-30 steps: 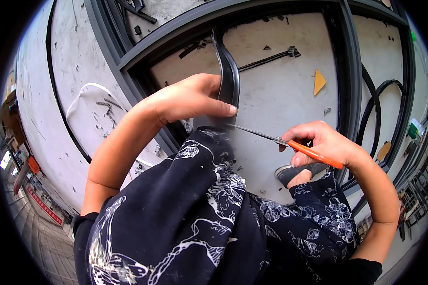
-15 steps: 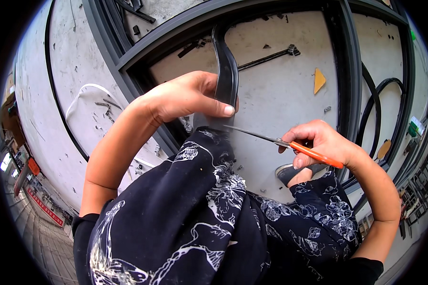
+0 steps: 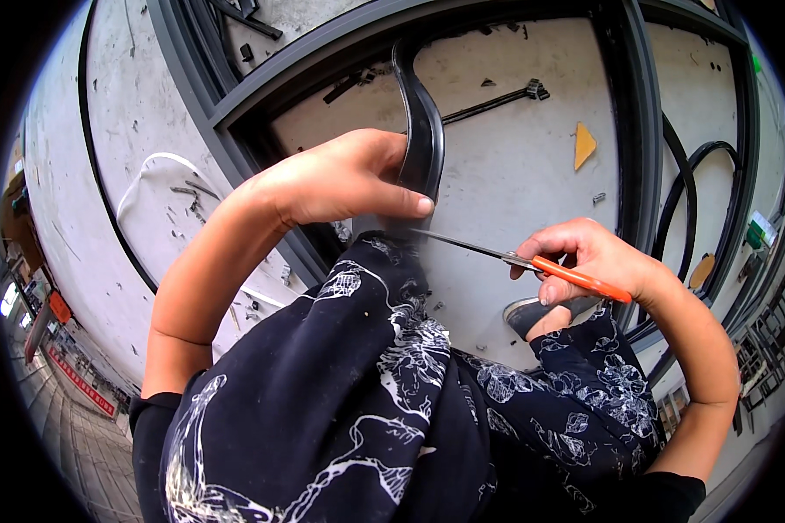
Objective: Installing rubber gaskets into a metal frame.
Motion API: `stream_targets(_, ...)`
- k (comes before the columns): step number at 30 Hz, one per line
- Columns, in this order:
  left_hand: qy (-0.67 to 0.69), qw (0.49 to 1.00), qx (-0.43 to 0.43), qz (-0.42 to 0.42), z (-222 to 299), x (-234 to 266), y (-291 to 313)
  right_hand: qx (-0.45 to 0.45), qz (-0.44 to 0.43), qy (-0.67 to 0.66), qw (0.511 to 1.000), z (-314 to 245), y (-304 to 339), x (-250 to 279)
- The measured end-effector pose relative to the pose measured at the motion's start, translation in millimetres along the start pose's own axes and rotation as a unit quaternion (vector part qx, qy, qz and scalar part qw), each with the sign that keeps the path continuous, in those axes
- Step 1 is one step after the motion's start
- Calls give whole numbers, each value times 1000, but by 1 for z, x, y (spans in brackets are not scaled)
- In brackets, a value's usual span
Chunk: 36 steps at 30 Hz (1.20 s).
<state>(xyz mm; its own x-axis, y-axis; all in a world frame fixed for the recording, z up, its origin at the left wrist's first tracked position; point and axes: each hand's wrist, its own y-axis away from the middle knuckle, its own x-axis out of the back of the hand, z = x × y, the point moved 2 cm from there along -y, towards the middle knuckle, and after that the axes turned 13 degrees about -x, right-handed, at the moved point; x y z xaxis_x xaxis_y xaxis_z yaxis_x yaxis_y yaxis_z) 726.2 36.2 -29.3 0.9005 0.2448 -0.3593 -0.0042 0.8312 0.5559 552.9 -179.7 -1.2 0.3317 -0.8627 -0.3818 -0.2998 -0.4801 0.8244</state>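
My left hand (image 3: 344, 179) is closed around a black rubber seal strip (image 3: 422, 131), the thumb lying across its near face. From the grip the strip curves up and away toward the dark frame. My right hand (image 3: 597, 253) holds scissors with orange handles (image 3: 576, 277), fingers curled at the loops. Their thin blades point left, and the tip lies just below my left thumb, close to the strip's lower end. That end is blurred against my dark patterned trousers (image 3: 392, 349), so I cannot tell whether the blades touch it.
Dark grey metal frames (image 3: 323, 65) surround the work on a pale, littered surface. A yellow scrap (image 3: 584, 146) and a thin black bar (image 3: 488, 106) lie inside the frame. Black strips loop at the right (image 3: 685, 192); a white cord (image 3: 135, 183) curls at the left. My shoe (image 3: 523, 318) is below the scissors.
My left thumb and the strip have shifted slightly right, and the strip's curve bulges a little more that way. The scissors and my right hand are almost where they were.
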Motion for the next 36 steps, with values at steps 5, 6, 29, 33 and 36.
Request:
stream_targets(5, -15, 1000, 13, -6, 3, 0, 1, -7, -4, 8, 1000, -2, 0, 0)
stream_targets(6, 5, 1000, 13, -5, 3, 0, 2, -8, -5, 9, 1000, -4, 0, 0)
stream_targets(29, 189, 970, -13, 156, -28, -7, -15, 3, 105, 42, 994, 14, 30, -12)
stream_targets(33, 248, 943, -66, 211, -26, -22, -22, -1, 134, -24, 991, 24, 24, -24)
stream_targets(36, 254, 938, -69, 227, -23, -27, -24, 16, 179, -43, 983, 25, 16, -27)
